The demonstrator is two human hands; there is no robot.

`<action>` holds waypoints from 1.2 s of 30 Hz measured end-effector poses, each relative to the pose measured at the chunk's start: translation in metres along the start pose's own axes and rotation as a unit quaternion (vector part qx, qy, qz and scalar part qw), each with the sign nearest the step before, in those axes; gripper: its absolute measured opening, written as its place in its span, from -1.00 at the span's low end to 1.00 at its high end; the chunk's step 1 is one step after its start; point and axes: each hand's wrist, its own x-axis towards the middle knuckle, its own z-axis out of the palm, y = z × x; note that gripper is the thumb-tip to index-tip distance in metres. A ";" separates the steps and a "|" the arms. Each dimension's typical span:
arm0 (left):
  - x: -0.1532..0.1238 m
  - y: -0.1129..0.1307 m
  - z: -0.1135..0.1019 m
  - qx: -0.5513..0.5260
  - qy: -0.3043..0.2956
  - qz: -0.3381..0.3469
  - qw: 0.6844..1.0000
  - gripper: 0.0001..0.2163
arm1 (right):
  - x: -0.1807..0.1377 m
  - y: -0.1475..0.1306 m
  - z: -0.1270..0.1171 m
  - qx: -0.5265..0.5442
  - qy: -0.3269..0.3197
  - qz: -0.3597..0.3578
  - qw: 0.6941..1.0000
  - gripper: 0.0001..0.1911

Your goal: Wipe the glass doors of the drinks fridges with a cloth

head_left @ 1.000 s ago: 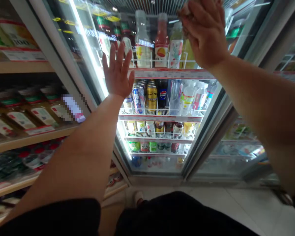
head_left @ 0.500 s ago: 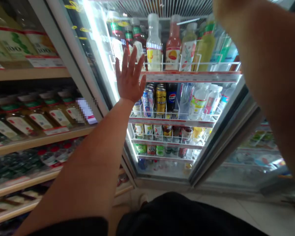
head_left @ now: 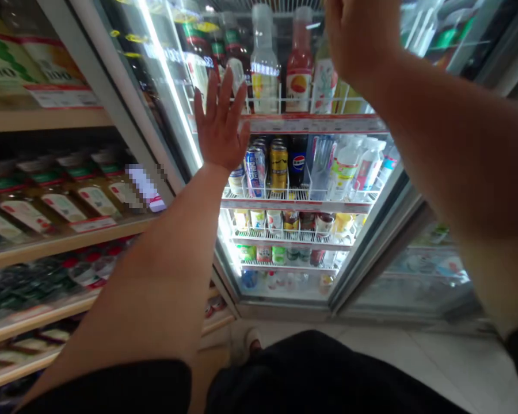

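My left hand is raised with its fingers spread and its palm toward the lit drinks fridge. It is nearest to the dark bottles on the upper shelf, though whether it touches glass I cannot tell. At the top of the view, my right hand is lifted in front of the same shelf's right part. The top edge cuts off most of its fingers, and its grip does not show. A clear bottle and a pink-red bottle stand between the two hands.
Lower fridge shelves carry a gold can, a Pepsi bottle and several other drinks. On the left, wooden shelves hold rows of juice bottles. A metal door frame slants along the fridge's right side, above the tiled floor.
My right hand has come down and left into view from the upper right. My left hand stays spread, slightly higher and farther left in the picture, as the whole view shifts.
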 end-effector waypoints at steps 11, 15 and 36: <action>0.001 -0.008 0.009 -0.021 0.011 0.008 1.000 -0.19 | -0.060 0.050 -0.044 -0.052 -0.116 -0.087 0.988 -0.51; -0.001 0.000 0.003 -0.029 0.011 -0.007 0.999 -0.26 | -0.038 0.046 -0.042 -0.095 -0.034 -0.037 0.994 -0.49; -0.003 -0.008 0.008 0.030 0.039 0.019 0.999 -0.27 | -0.075 -0.017 0.013 0.013 -0.190 -0.241 0.952 -0.51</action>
